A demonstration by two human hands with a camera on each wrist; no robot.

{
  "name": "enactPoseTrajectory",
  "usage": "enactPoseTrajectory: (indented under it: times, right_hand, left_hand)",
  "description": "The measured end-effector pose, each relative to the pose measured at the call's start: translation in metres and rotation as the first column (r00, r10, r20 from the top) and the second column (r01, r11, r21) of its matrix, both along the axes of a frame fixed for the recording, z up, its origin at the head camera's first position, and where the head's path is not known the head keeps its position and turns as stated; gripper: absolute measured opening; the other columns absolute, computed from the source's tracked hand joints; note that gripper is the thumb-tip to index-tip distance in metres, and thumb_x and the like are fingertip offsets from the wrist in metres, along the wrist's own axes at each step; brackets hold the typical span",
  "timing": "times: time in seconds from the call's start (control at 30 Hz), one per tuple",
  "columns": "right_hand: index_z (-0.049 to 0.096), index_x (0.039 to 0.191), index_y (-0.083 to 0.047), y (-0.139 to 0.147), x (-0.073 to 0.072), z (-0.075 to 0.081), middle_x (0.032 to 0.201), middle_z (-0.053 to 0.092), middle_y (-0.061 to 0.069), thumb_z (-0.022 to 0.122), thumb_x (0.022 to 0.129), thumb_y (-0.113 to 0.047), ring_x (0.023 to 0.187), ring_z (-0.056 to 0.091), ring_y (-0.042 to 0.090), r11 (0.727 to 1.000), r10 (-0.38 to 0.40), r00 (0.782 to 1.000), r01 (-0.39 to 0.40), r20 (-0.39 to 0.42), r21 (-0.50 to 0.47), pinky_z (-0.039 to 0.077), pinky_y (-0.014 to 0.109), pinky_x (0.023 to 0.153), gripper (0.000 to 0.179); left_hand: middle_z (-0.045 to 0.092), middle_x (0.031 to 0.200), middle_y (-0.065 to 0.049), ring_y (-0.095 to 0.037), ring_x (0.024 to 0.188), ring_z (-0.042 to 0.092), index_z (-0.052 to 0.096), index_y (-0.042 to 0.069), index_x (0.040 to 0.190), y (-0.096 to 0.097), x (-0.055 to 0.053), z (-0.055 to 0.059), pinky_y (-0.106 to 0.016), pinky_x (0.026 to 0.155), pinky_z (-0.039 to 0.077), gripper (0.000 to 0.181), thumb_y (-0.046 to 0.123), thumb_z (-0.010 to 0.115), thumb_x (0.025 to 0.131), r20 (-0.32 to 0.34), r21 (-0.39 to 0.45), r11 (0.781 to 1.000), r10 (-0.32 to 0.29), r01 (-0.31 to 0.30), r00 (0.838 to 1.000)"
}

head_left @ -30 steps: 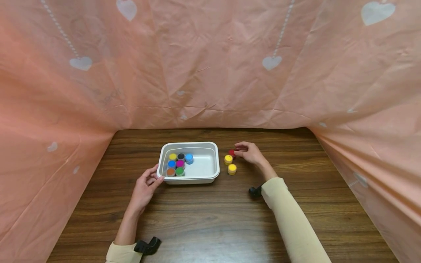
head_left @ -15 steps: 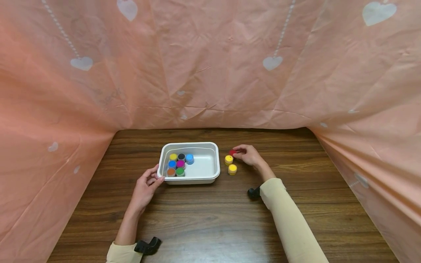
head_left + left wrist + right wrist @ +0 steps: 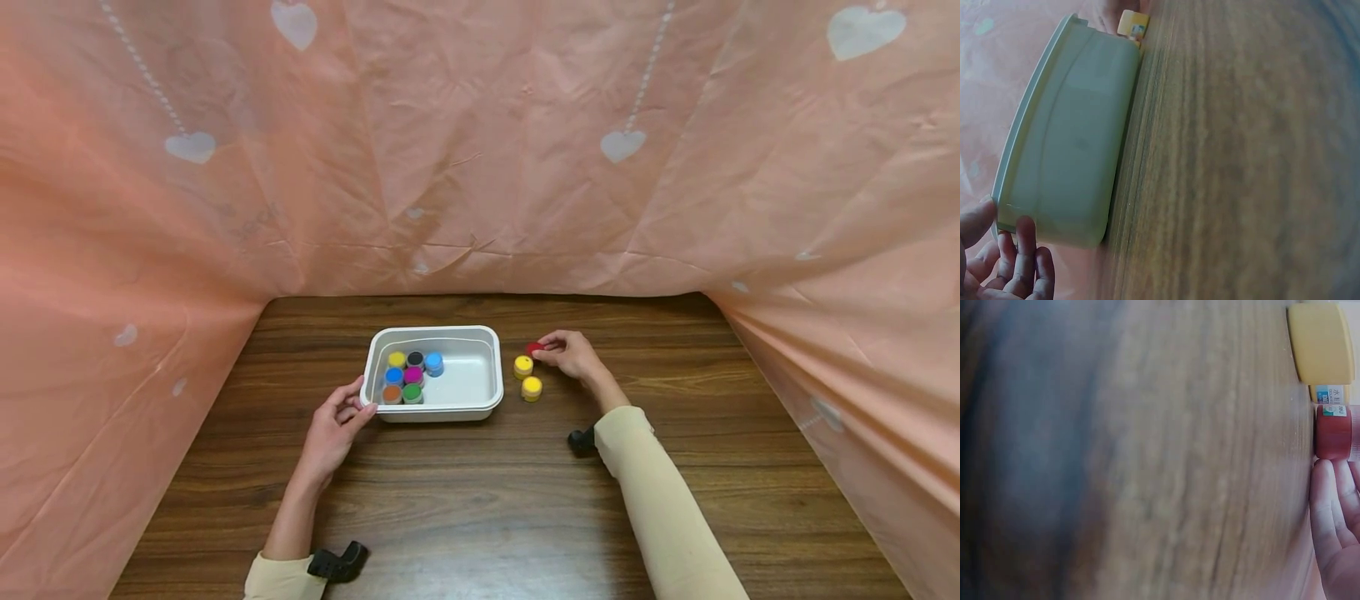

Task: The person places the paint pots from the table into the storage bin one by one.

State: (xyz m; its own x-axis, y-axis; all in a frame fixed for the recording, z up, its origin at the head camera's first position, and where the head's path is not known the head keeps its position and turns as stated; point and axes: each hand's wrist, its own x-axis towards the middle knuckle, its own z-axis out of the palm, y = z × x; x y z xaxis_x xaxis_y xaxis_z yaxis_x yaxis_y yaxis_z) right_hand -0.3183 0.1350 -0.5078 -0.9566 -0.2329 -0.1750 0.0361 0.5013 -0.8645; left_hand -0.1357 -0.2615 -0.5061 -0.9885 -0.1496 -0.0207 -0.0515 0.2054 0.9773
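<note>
My left hand (image 3: 335,423) grips the near left corner of a white plastic tray (image 3: 467,385), thumb on the rim and fingers beneath it, as the left wrist view of the tray wall (image 3: 1075,137) also shows. Several small paint jars stand inside, among them a green jar (image 3: 412,393) and a light blue jar (image 3: 434,363). To the tray's right, my right hand (image 3: 576,357) pinches a red paint jar (image 3: 534,348). In the right wrist view its fingers (image 3: 1324,494) touch the side of the red jar, which stands upright; the thumb is hidden there.
Two yellow paint jars, a farther one (image 3: 523,367) and a nearer one (image 3: 532,388), stand between tray and right hand. Brown wood-grain table (image 3: 465,483) lies all around. A pink cloth with hearts (image 3: 480,167) rises behind and at both sides.
The right hand's thumb and fingers have closed on the red jar, and the jar has shifted slightly right, away from the farther yellow jar. The left hand and tray keep their place.
</note>
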Motion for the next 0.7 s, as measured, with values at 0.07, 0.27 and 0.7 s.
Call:
enactPoseTrajectory:
  times: [0.07, 0.27, 0.7]
  right_hand:
    - [0.067, 0.125, 0.005, 0.001, 0.000, 0.000, 0.119, 0.068, 0.021, 0.075, 0.097, -0.018, 0.096, 0.067, 0.020, 1.000, -0.012, 1.000, 0.013, 0.006, -0.012, 0.060, 0.032, 0.085, 0.038]
    - [0.067, 0.124, 0.005, 0.006, 0.000, 0.004, 0.119, 0.068, 0.022, 0.075, 0.098, -0.020, 0.098, 0.067, 0.022, 0.999, -0.042, 0.999, 0.042, -0.016, -0.019, 0.060, 0.035, 0.086, 0.037]
    - [0.069, 0.123, 0.001, 0.001, 0.008, 0.022, 0.121, 0.070, 0.020, 0.075, 0.097, -0.024, 0.105, 0.068, 0.027, 1.000, -0.016, 0.994, 0.016, -0.112, 0.001, 0.055, 0.024, 0.080, 0.036]
  left_hand:
    - [0.052, 0.107, -0.007, -0.003, 0.092, 0.061, 0.046, 0.001, 0.154, 0.001, 0.000, 0.000, -0.013, 0.079, 0.050, 0.058, 0.011, 0.068, 0.101, 0.003, -0.002, 1.000, 0.000, 0.000, 1.000]
    - [0.052, 0.107, -0.007, -0.003, 0.092, 0.061, 0.046, 0.002, 0.154, 0.001, 0.000, 0.000, -0.013, 0.079, 0.050, 0.058, 0.011, 0.068, 0.101, 0.004, -0.002, 1.000, 0.002, -0.002, 1.000]
    - [0.053, 0.106, -0.006, -0.003, 0.090, 0.060, 0.046, 0.001, 0.154, -0.001, 0.001, -0.001, -0.013, 0.078, 0.050, 0.058, 0.011, 0.068, 0.101, -0.002, 0.007, 1.000, -0.002, 0.002, 1.000]
